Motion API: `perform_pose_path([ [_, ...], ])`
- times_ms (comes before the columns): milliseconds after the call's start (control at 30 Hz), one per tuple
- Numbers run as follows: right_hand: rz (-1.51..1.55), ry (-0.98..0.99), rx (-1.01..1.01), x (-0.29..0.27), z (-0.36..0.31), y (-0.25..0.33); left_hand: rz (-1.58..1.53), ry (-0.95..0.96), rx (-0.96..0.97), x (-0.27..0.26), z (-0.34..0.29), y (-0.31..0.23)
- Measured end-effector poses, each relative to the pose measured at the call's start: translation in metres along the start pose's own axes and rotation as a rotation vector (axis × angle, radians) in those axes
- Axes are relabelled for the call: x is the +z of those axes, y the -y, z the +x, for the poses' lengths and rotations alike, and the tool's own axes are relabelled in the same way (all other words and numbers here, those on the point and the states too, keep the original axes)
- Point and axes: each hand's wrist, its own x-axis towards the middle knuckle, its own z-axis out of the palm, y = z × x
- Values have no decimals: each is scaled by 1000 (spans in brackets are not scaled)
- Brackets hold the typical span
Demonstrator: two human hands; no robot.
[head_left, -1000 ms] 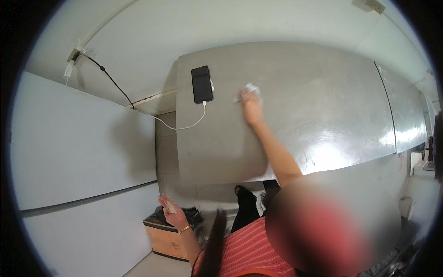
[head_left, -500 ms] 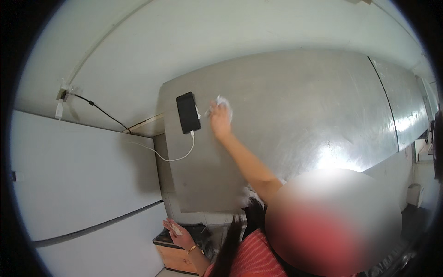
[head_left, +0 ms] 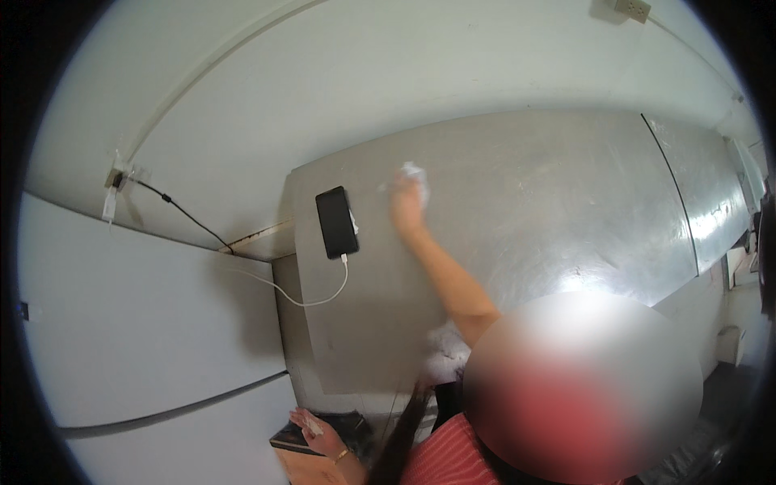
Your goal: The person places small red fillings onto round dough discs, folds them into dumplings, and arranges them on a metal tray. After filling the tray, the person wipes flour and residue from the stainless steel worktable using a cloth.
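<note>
My right hand (head_left: 409,202) reaches across a grey metal tabletop (head_left: 517,194) and presses a crumpled white cloth or tissue (head_left: 415,171) onto it; motion smears the fingers. Left of that hand lies a black phone (head_left: 336,223), with a white cable (head_left: 314,301) plugged into its near end. A small white thing peeks out beside the phone's right edge. My left hand (head_left: 321,432) is off the table at the lower left, palm up with fingers stretched out. Whitish residue or a small pale bit shows on its palm; which one, I cannot tell.
Beneath my left hand stands a cardboard box (head_left: 307,469) with something black on top. A white cabinet (head_left: 153,323) fills the left side. Black cord runs from a wall outlet (head_left: 117,178). Near the table's front edge lies a whitish patch (head_left: 449,347). A blurred oval hides the lower right.
My right hand has slid the white cloth or tissue to the right and farther away, widening the gap to the phone. The view has shifted slightly; my left hand keeps its pose.
</note>
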Motion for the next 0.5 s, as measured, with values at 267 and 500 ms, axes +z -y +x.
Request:
perform_pose_path([
  [267, -710, -187, -26, -60, 58, -44, -85, -128, 73, 5, -3, -11],
  [500, -2, -361, 269, -119, 64, -56, -91, 21, -46, -28, 13, -39],
])
